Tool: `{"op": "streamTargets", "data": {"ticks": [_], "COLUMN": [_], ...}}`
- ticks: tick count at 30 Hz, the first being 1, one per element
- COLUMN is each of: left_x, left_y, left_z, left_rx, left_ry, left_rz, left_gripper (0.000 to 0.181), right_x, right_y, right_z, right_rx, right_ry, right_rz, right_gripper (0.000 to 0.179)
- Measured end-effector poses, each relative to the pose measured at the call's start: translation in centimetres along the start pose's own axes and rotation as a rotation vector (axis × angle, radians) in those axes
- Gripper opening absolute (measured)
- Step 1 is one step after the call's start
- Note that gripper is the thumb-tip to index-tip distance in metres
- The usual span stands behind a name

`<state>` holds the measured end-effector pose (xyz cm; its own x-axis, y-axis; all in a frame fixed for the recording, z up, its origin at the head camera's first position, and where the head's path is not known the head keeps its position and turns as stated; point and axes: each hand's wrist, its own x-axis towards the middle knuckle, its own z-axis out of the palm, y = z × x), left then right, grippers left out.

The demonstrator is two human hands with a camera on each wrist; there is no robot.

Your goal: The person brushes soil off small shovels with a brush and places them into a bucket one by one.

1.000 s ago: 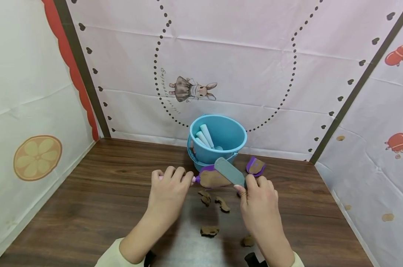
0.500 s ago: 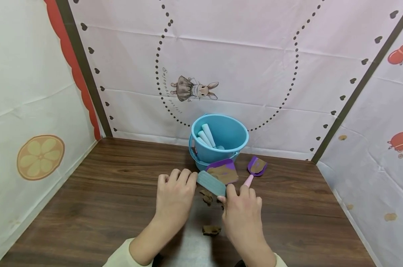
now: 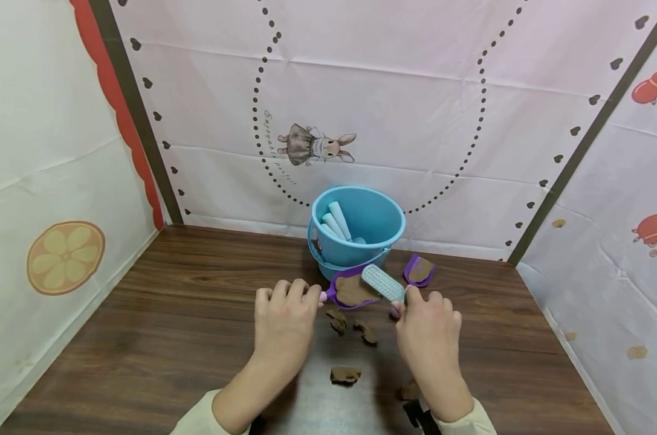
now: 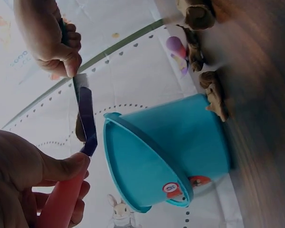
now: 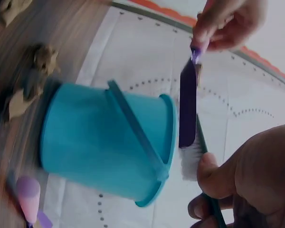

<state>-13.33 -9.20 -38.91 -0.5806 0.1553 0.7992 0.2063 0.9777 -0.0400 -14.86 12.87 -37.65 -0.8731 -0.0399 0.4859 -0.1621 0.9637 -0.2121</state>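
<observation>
My left hand grips the pink handle of a small purple shovel, raised in front of the bucket. A flat brown layer, perhaps clay or mud, lies on its blade. My right hand holds a grey-green brush at the shovel's far end. In the right wrist view, the brush's pale bristles are by the edge of the purple blade. The left wrist view shows the pink handle held between thumb and fingers.
A blue bucket with pale handles inside stands against the back sheet. Right of it lies a second purple shovel with brown on its blade. Several brown lumps are scattered on the dark wood table.
The brush went left toward the shovel's handle end, then back right to its far end. The shovel's blade tilted differently half a second ago. Both hands kept their hold.
</observation>
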Motion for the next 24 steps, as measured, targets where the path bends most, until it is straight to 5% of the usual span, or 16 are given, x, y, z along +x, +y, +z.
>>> {"op": "streamTargets", "data": {"ticks": [7,12,20,24], "left_x": [-0.1,-0.1,-0.3,-0.4], "left_y": [0.0,0.2,0.1,0.0], "left_z": [-0.2,-0.4,-0.3,-0.1], "left_rx": [-0.012,-0.022,-0.034,-0.035], "left_ry": [-0.036,-0.038,-0.015,-0.024], "left_rz": [-0.006,-0.012,-0.01,-0.008], "left_gripper": [0.012,0.011,0.019,0.019], "right_x": [-1.4,-2.2,-0.8,-0.4], "right_y": [-2.1,-3.7,-1.3,-0.5], "right_z": [-0.8,-0.1,0.3,-0.3], "right_rx": [0.033,0.001,-0.037,-0.014], "right_ry": [-0.045,-0.022,-0.006,0.014], "right_rz": [-0.108,-0.176,-0.024,-0.021], "right_gripper": [0.03,0.029,0.028,0.034]}}
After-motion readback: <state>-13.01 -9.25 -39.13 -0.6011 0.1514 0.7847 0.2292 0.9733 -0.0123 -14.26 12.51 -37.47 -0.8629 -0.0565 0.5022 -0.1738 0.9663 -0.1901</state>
